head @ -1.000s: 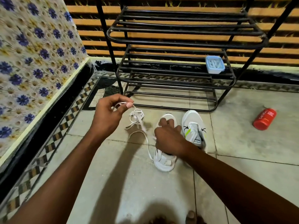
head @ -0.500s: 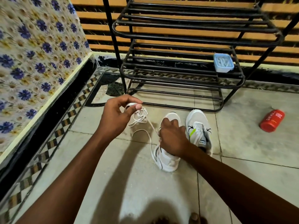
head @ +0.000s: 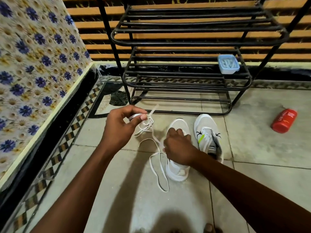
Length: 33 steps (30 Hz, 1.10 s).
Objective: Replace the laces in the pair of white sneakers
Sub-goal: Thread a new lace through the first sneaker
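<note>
Step in hand, as judged from the layout: removal of the old lace from the first sneaker.

The left hand (head: 120,127) is raised above the floor (head: 131,199) and pinches a gathered bundle of the white lace (head: 152,132) between thumb and fingers. From that bundle the lace runs down to the right hand, and a slack loop of it lies on the floor just beside the left side of the sneaker.

The right hand (head: 178,147) is curled over the lace area of the left sneaker (head: 178,172). It presses on or grips the upper; whether the fingers also pinch the lace cannot be told, as the hand hides the eyelets.

The right sneaker (head: 208,137) stands just beside the first one, toe toward the shoe rack (head: 185,78). Its lace is in place and untouched.

A pale blue box (head: 228,63) sits on the lower shelf of the rack, near its right end. A red bottle (head: 284,120) lies on its side on the floor, well apart to the right.

Next move, as judged: keep the sneaker pinned down and draw the lace clear of the remaining eyelets without snagging the floor loop.
</note>
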Tool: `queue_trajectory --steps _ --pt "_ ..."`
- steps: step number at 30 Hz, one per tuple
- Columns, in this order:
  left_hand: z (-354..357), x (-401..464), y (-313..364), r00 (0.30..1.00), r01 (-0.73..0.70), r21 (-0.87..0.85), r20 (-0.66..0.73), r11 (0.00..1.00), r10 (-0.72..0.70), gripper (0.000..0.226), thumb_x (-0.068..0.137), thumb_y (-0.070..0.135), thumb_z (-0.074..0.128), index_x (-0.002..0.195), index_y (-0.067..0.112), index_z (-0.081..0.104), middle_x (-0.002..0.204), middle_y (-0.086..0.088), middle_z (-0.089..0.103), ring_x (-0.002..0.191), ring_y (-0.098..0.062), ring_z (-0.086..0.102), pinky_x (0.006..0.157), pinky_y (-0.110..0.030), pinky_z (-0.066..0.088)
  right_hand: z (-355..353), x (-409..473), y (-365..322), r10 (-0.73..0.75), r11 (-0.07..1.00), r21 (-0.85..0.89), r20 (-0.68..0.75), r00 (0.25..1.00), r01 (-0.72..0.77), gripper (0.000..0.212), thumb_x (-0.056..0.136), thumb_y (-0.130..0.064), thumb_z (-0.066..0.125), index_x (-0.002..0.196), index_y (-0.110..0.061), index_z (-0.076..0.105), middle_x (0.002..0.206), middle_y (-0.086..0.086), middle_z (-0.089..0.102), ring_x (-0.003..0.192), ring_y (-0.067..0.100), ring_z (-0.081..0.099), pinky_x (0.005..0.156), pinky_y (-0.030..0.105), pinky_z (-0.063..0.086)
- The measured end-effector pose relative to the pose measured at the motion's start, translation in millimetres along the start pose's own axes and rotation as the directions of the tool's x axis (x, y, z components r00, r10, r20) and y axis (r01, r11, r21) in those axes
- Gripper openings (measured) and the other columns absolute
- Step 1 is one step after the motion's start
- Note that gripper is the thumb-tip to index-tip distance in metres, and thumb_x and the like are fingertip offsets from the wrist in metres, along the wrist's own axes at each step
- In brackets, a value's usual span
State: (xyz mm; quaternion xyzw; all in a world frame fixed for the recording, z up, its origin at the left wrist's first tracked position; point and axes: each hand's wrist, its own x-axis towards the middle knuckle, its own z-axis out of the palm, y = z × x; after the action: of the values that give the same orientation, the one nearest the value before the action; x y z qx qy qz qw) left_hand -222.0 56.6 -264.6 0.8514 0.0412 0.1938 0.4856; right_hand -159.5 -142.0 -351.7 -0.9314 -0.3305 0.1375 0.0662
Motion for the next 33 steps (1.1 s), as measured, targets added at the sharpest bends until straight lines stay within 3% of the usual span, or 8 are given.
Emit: queue_trajectory --steps 3,5,6,9,14,19,23,33 --pt "5.2 -2.9 -2.2 0.997 0.010 0.004 0.076 1.000 -0.010 0.005 0.089 0.023 0.081 0.094 0.026 0.080 0.092 0.010 0.078 0.088 -0.014 0.069 0.087 -0.040 0.054 -13.5 3.6 0.6 0.005 0.853 0.508 -0.242 0.970 0.122 0.044 0.089 -0.039 0.069 0.129 -0.025 0.057 0.110 -0.004 0.057 0.098 0.018 0.059 0.088 0.038 0.049" --pt "11.5 -6.1 0.4 0.994 0.017 -0.008 0.111 1.000 -0.016 0.006 0.089 0.022 0.081 0.095 0.025 0.080 0.091 0.010 0.078 0.086 -0.012 0.069 0.089 -0.044 0.055 -30.6 2.9 -5.9 -0.020 0.713 0.656 -0.336 0.942 0.249 0.032 0.090 -0.036 0.073 0.118 -0.024 0.065 0.089 -0.010 0.060 0.072 0.009 0.060 0.073 0.027 0.050" --pt "14.2 -6.8 2.4 0.993 0.015 -0.014 0.114 1.000 -0.013 0.007 0.089 0.021 0.080 0.095 0.025 0.080 0.091 0.010 0.078 0.086 -0.012 0.069 0.089 -0.046 0.055 -36.6 2.0 -8.4 -0.060 0.708 0.638 -0.373 0.926 0.303 0.012 0.092 -0.030 0.071 0.100 -0.023 0.067 0.078 -0.010 0.057 0.066 0.008 0.056 0.066 0.025 0.046" --pt "14.8 -5.0 6.1 0.997 0.013 -0.025 0.079 1.000 -0.011 0.008 0.089 0.019 0.081 0.094 0.025 0.080 0.092 0.010 0.078 0.088 -0.015 0.070 0.090 -0.048 0.055 -32.9 2.7 -12.3 -0.115 0.813 0.483 -0.413 0.903 0.325 0.037 0.096 -0.016 0.063 0.068 -0.026 0.041 0.065 -0.008 0.046 0.064 0.013 0.049 0.063 0.029 0.034" --pt "6.1 -3.4 14.0 0.995 0.006 -0.035 0.102 0.999 -0.003 0.010 0.088 0.012 0.080 0.089 0.022 0.079 0.090 0.007 0.078 0.090 -0.016 0.071 0.090 -0.041 0.054 -8.9 -2.7 -6.2 -0.154 0.988 0.050 0.115 0.981 0.149 0.012 0.088 -0.013 0.055 0.099 -0.015 0.059 0.110 0.015 0.062 0.105 0.037 0.061 0.076 0.036 0.045" --pt "7.1 -3.9 15.7 0.995 0.000 -0.096 0.098 0.995 0.010 0.003 0.093 0.012 0.075 0.091 0.014 0.075 0.088 0.001 0.075 0.083 -0.023 0.067 0.080 -0.033 0.053 -28.3 4.2 -15.0 -0.154 0.897 0.384 -0.198 0.968 0.221 0.023 0.089 -0.040 0.069 0.096 -0.030 0.050 0.096 -0.007 0.056 0.089 0.010 0.054 0.075 0.024 0.042" --pt "10.4 -6.1 9.6 0.997 0.070 -0.148 0.053 0.986 -0.063 0.008 0.095 0.011 0.073 0.090 0.017 0.073 0.087 0.003 0.073 0.082 -0.011 0.065 0.079 -0.031 0.051 -35.6 8.6 -19.1 -0.111 0.738 0.553 -0.466 0.878 0.386 0.031 0.094 -0.018 0.066 0.069 -0.018 0.048 0.067 -0.006 0.048 0.065 0.007 0.046 0.061 0.019 0.033" --pt "31.6 -15.8 -14.6 0.949 0.279 -0.368 -0.034 0.887 -0.312 0.002 0.092 0.001 0.073 0.091 0.001 0.074 0.087 -0.007 0.077 0.082 -0.015 0.071 0.080 -0.027 0.056 2.5 5.3 -8.6 -0.162 0.880 0.419 -0.173 0.972 0.221 0.046 0.096 -0.024 0.059 0.056 -0.029 0.036 0.063 -0.001 0.054 0.063 0.016 0.042 0.063 0.034 0.038"
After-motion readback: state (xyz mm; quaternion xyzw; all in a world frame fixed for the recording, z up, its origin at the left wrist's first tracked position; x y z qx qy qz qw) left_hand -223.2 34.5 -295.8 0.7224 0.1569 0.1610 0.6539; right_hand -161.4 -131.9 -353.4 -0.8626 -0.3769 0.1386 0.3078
